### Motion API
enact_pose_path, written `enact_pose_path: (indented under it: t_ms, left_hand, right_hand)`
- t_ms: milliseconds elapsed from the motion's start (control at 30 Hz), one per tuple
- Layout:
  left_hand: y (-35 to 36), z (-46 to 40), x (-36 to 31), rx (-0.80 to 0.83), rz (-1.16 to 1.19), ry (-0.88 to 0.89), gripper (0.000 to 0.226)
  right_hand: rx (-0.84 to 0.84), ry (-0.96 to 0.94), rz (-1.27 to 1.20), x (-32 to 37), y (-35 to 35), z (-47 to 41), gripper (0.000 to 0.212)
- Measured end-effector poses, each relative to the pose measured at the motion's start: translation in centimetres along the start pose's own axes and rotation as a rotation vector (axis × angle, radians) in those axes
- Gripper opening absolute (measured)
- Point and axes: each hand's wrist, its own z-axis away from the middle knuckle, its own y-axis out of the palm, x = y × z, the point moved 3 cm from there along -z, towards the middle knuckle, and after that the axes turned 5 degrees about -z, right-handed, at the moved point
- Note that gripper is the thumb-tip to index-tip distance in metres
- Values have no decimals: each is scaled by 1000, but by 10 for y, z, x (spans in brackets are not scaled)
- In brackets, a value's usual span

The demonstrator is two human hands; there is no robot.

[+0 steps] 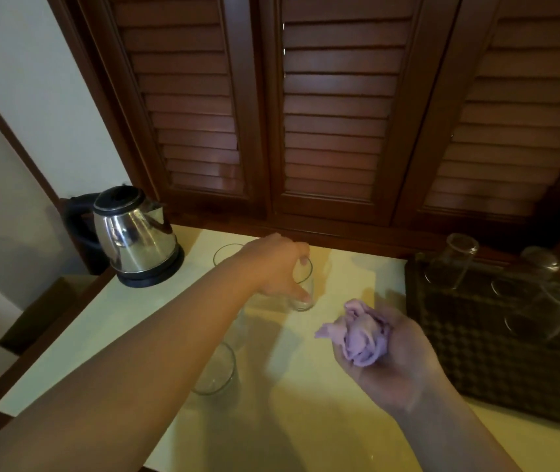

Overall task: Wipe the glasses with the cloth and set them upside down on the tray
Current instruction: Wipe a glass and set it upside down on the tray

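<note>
On the pale table (322, 420), the left hand (273, 264) curls thumb and fingers round an upright glass (304, 287) from above. Nearer right, the right hand (394, 362) clutches the bunched purple cloth (362, 335), beside the woven tray (496, 349) holding upturned glasses (452, 264).

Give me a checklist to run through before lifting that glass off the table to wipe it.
1. Left hand has the glass: ok, fingers and thumb curl round it near the rim.
2. Glass off the table: not ok, it appears to stand on the table.
3. Cloth ready: ok, bunched in the right hand.
4. Path clear of the kettle: ok, it stands apart to the left.
5. Room on the tray: ok, three upturned glasses at the back, bare weave in front.
6. Other glass under the left forearm: cannot tell whether the arm clears it.
</note>
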Motion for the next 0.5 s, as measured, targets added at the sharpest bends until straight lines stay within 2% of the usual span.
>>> enact_pose_path:
  t_ms: [100,167,267,367,433,500]
  left_hand:
    - [-12,14,-8,-131,199,74,74]
    - [-23,27,-16,-216,309,130,73]
    - [-41,49,-32,-351,433,221,69]
    - [-57,65,-49,-533,542,291,55]
    - [-66,74,-57,-666,556,306,55]
    - [-72,82,-63,-753,601,286,67]
  right_hand:
    - [114,-263,13,19,22,12,52]
    - [157,-517,155,31,36,21,42]
    - [144,-1106,868,41,50,34,27]
    - [278,-1461,1406,42,63,47,33]
    - [311,-1613,1678,51,62,47,39]
    - [195,-1529,1563,73,64,48,32]
